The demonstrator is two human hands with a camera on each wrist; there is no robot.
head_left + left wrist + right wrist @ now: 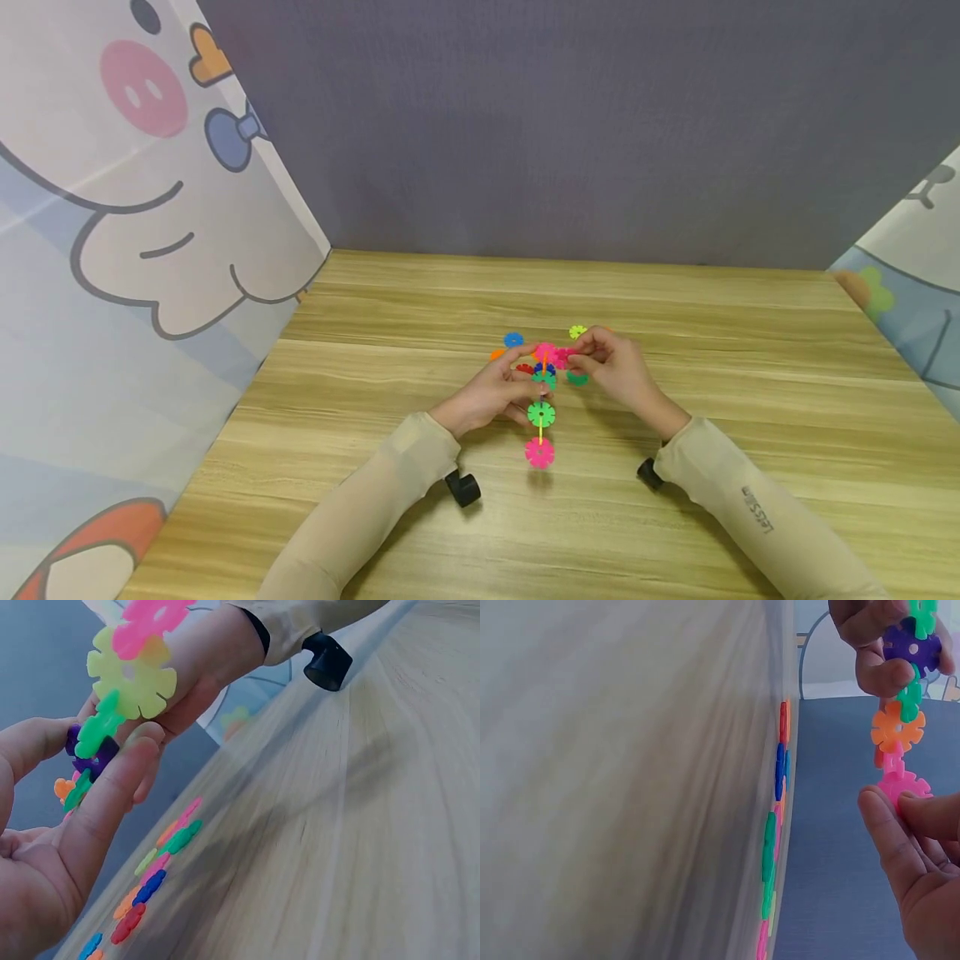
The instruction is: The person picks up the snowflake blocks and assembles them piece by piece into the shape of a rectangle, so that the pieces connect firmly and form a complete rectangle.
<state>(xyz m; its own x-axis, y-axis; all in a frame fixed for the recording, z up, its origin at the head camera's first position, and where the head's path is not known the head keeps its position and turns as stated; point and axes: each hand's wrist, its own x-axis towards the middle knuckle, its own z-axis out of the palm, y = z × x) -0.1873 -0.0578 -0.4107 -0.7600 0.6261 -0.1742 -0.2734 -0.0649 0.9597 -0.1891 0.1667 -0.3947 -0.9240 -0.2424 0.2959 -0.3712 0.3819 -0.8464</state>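
A chain of slotted plastic snowflake discs [542,414] hangs over the table between my two hands. Pink, yellow, green, purple and orange discs follow one another along it. My left hand [491,398] grips the chain midway, thumb and fingers at the purple disc [913,649]. Near the chain's far end, my right hand [618,371] pinches a pink disc [904,787] between thumb and fingers. That disc meets another pink one, beside the orange disc [898,729]. At the near end, a pink disc [539,453] is joined to a yellow disc [135,675].
Loose discs lie on the wooden table [420,308] beyond the hands, among them a blue disc [513,339], a yellow-green disc [577,332] and a red disc [128,923]. A grey panel [570,133] rises behind, with a cartoon-printed sheet [150,250] at left.
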